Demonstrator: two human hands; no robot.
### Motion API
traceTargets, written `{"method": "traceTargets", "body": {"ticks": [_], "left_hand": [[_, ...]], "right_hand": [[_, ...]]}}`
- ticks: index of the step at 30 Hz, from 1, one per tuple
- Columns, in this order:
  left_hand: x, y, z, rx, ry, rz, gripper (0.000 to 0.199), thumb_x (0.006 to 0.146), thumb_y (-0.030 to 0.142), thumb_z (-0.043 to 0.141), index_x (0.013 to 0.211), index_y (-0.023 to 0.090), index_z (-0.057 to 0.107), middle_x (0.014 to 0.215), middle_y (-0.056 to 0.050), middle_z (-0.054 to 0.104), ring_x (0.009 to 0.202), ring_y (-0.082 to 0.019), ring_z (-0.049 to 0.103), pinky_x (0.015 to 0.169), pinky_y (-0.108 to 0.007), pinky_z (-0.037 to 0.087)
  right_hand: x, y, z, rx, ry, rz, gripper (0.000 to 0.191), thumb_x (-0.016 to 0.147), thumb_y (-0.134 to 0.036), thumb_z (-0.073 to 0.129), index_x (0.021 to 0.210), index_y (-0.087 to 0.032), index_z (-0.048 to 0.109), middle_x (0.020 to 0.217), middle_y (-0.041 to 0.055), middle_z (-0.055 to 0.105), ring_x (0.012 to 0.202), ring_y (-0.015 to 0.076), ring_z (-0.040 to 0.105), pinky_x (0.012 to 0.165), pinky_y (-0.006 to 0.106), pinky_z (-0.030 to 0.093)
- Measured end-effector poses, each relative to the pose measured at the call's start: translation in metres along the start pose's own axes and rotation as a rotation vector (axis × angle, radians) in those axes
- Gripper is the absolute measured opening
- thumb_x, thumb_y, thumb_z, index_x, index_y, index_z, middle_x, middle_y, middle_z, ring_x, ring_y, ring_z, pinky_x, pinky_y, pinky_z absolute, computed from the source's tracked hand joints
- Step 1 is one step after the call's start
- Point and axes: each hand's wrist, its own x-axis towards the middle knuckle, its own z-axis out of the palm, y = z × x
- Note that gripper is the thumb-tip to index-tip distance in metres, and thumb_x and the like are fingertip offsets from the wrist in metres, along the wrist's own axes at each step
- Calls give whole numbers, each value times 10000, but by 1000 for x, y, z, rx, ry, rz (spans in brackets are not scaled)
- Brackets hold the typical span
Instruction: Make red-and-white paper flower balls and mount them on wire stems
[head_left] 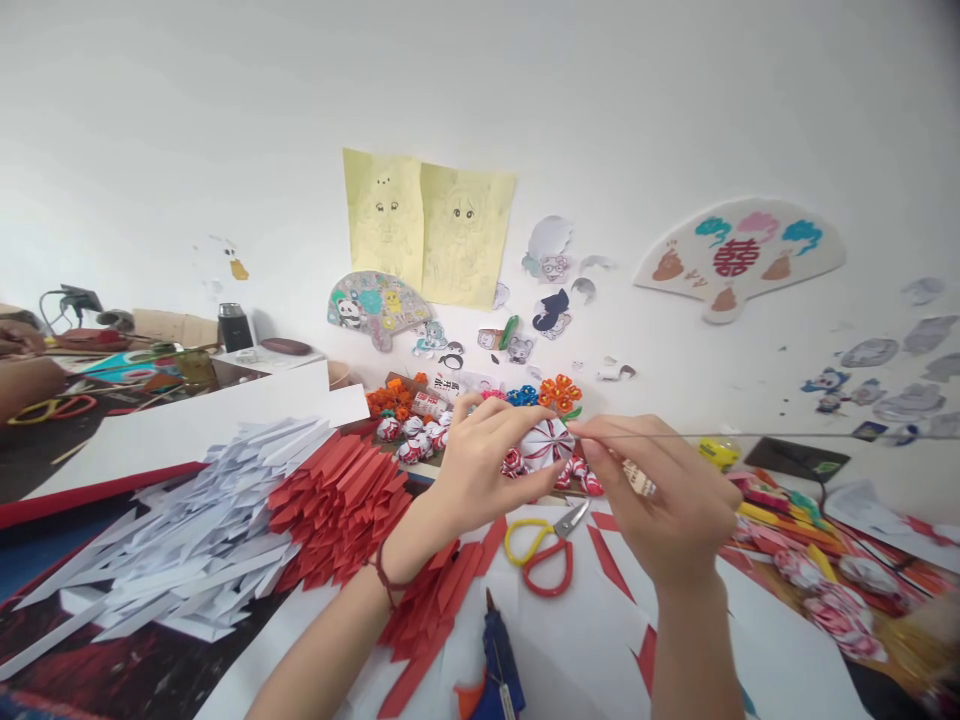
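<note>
A round red-and-white folded paper ball [547,443] is gripped between the thumb and fingers of my left hand [480,455]. Beside it, my right hand [664,490] pinches a thin grey wire or thread [810,436] that runs off to the right edge. The right fingertips are close to the ball; whether they touch it I cannot tell. Below the hands lie scissors [538,568] with one yellow and one red handle, blades parted. Nearer to me is a blue and orange glue gun [498,650], its nozzle pointing away.
White paper strips [202,520] and folded red strips [341,505] are heaped on the left. Smaller red-and-white balls [420,440] and orange flowers [559,392] stand behind my hands. Colourful pieces [787,500] lie at right. Another person's arm [30,385] shows far left.
</note>
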Motion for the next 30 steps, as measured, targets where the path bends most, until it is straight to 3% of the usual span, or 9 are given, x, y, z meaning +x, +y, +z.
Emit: {"method": "traceTargets", "body": {"ticks": [21, 30], "left_hand": [[1, -3, 0, -6, 25, -15, 378, 828, 324, 717, 1179, 215, 629, 1020, -16, 745, 894, -196, 629, 895, -395, 354], [2, -1, -2, -52, -8, -64, 376, 811, 344, 720, 1161, 228, 651, 955, -15, 737, 863, -197, 626, 904, -388, 355]], "right_hand": [[0, 0, -6, -83, -70, 2, 304, 816, 8, 681, 1056, -179, 692, 948, 39, 761, 879, 171, 705, 783, 310, 561], [-4, 13, -9, -79, -210, 144, 254, 880, -80, 653, 1099, -203, 689, 1045, 40, 743, 929, 168, 694, 797, 300, 550]]}}
